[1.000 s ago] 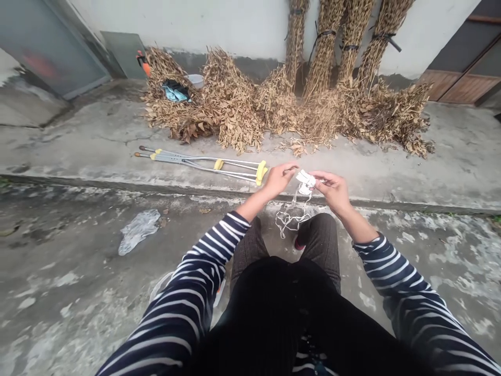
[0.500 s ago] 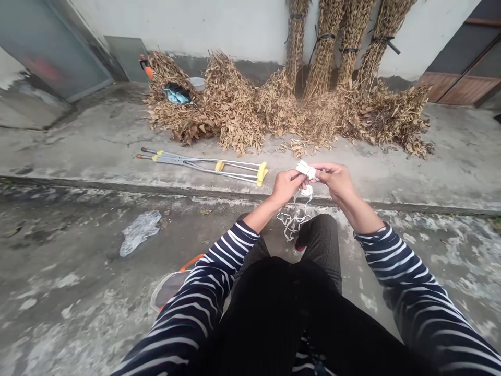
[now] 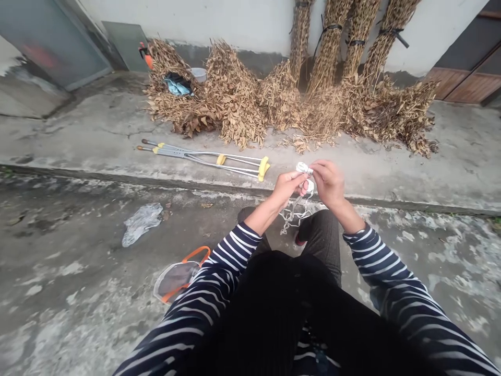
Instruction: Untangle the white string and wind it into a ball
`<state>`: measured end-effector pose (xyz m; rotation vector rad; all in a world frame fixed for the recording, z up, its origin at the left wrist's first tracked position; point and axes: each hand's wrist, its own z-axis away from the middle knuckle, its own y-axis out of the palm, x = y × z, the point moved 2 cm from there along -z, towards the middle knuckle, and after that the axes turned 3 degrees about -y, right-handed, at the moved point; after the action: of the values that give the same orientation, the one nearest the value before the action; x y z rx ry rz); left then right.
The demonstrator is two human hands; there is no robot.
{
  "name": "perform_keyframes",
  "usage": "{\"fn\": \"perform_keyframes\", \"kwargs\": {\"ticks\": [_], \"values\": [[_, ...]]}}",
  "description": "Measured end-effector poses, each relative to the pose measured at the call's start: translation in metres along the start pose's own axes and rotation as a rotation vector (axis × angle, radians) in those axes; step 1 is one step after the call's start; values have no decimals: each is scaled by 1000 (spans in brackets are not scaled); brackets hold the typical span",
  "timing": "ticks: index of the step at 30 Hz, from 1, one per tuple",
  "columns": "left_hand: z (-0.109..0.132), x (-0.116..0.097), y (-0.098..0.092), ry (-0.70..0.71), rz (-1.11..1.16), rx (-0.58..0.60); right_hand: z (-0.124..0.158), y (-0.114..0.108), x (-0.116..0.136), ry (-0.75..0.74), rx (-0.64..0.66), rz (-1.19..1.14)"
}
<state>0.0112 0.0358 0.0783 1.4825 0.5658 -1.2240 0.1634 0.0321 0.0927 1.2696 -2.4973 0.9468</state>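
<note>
Soft, flat daylight is washing over everything, overcast kind, so nothing's throwing hard shadows; I'm only getting a faint dark patch under my legs. The concrete (image 3: 78,292) isn't glaring at all. The wide lens is bending the curb (image 3: 117,177) and wall (image 3: 235,21) toward the edges and stretching my striped sleeves (image 3: 219,271) in the bottom corners. My left hand (image 3: 287,187) and right hand (image 3: 329,183) are looking fairly sharp, but the white string (image 3: 303,168) they're pinching is blowing out a bit.

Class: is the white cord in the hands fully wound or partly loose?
Partly loose: left hand and right hand pinch a wound bundle; a tangle dangles below.
</note>
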Motion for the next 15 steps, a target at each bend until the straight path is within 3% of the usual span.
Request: {"fn": "perform_keyframes", "kwargs": {"ticks": [3, 7, 13, 15], "values": [[1, 1, 0, 3, 38, -7, 7, 4, 2, -84, 39, 59], [1, 2, -2, -7, 48, -64, 11, 3, 8, -36, 42, 16], [2, 5, -2, 12, -21, -95, 11, -3, 13, 398, 196, -345], [3, 6, 1, 10, -54, -100, 13, -3, 11, 502, 166, -424]]}}
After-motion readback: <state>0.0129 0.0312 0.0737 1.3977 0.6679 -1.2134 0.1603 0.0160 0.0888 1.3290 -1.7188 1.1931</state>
